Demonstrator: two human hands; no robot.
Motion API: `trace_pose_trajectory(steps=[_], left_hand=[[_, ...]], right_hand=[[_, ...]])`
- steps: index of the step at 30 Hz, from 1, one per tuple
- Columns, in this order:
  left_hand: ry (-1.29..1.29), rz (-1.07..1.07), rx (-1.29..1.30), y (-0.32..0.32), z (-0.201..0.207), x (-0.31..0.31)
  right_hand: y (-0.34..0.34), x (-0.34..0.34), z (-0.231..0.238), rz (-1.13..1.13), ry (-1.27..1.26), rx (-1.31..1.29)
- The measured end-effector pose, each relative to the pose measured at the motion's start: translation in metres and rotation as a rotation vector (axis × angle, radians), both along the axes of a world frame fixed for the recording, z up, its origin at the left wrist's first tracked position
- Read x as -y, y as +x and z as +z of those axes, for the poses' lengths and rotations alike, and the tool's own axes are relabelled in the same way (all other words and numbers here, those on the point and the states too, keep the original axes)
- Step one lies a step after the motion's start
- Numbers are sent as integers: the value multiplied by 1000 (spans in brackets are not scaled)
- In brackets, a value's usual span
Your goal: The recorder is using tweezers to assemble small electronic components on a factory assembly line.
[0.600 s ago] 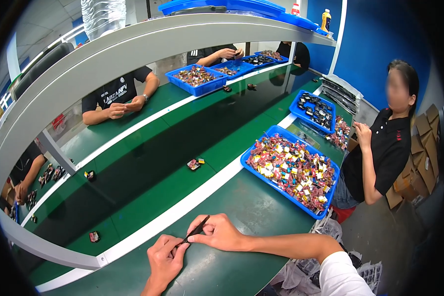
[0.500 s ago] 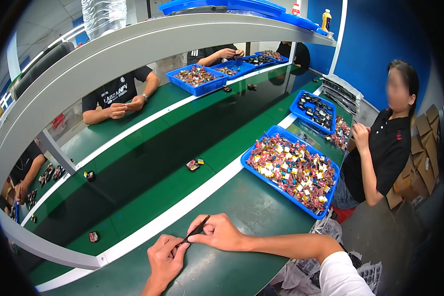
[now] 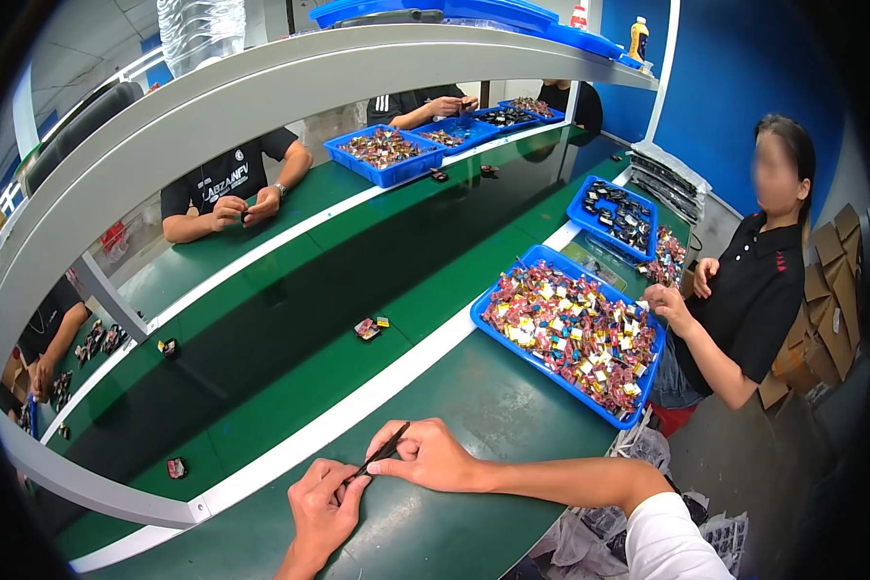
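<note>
On the near part of the smooth green tabletop (image 3: 474,387), whose dull sheen is broken by scuffed patches, the 2 bare hands meet around a slim black tool (image 3: 390,448); it is narrow and straight, tapering toward its upper end, though its exact kind and material are too small to tell; the right grip (image 3: 430,459) is clamped on its middle between thumb and bent fingers, so that the upper end juts out past the knuckles, tilted up and to the right; the left grip (image 3: 324,503) is pinched on its lower end, where the fingertips cover the tip; the 2 grips are just beside each other, low over the tabletop.

Ahead and to the right, well apart from the tool, a rectangular blue plastic tray (image 3: 541,370) with a raised rim bears a heap of small crinkled pieces (image 3: 570,333) in pinkish red, white, yellow and some blue; a co-worker's hand (image 3: 669,307) is at its right edge; behind it a smaller blue tray (image 3: 599,232) holds glossy black pieces; a flat white strip (image 3: 358,404) separates the tabletop from a green belt (image 3: 358,372), on which a small red-and-black piece (image 3: 368,330) lies; a curved grey shelf beam (image 3: 358,58) spans above.
</note>
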State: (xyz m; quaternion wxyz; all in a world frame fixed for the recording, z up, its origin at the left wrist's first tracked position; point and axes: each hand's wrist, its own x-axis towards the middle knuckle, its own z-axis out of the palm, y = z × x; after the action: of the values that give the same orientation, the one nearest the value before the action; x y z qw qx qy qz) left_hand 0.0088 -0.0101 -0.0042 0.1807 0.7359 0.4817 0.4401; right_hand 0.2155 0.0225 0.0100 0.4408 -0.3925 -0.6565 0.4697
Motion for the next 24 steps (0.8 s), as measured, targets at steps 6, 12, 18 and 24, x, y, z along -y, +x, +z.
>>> trace_pose_trajectory(steps=[6, 12, 18, 24], left_hand=[[-4, 1, -10, -3, 1, 0], [2, -59, 105, -6, 14, 1], [-203, 169, 334, -17, 18, -38], [-371, 71, 142, 0, 52, -155]], right_hand=[[-4, 0, -1, -15, 20, 18], [-2, 2, -1, -82, 69, -19], [-4, 0, -7, -103, 172, 50], [-3, 0, -11, -74, 123, 57]])
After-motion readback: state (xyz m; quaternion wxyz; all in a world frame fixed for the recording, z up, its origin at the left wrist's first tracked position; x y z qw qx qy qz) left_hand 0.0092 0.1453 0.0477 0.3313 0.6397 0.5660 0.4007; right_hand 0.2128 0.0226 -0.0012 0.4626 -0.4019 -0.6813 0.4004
